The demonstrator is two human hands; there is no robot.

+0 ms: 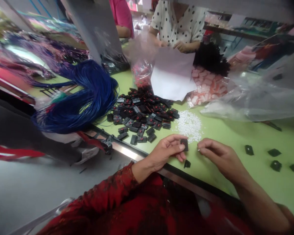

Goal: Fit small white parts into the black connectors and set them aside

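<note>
My left hand (168, 150) holds a small black plastic connector housing (184, 144) with a red mark, pinched between thumb and fingers near the table's front edge. Just right of it, my right hand (217, 155) is closed in a pinch on a tiny white piece (198, 149), whose tip shows at the fingertips. Beyond both hands lies a scatter of small white pieces (189, 125). To its left is a heap of black connector housings (143, 112), many with red parts. A small black part (187, 164) rests on the green table below my left hand.
A thick bundle of blue wires (80, 94) lies at the left. Several black parts (276, 165) sit apart at the right. Behind the heap are a white sheet (172, 73), a bag of pale orange pieces (208, 85) and clear plastic (262, 94). A person in a dotted top (178, 23) sits opposite.
</note>
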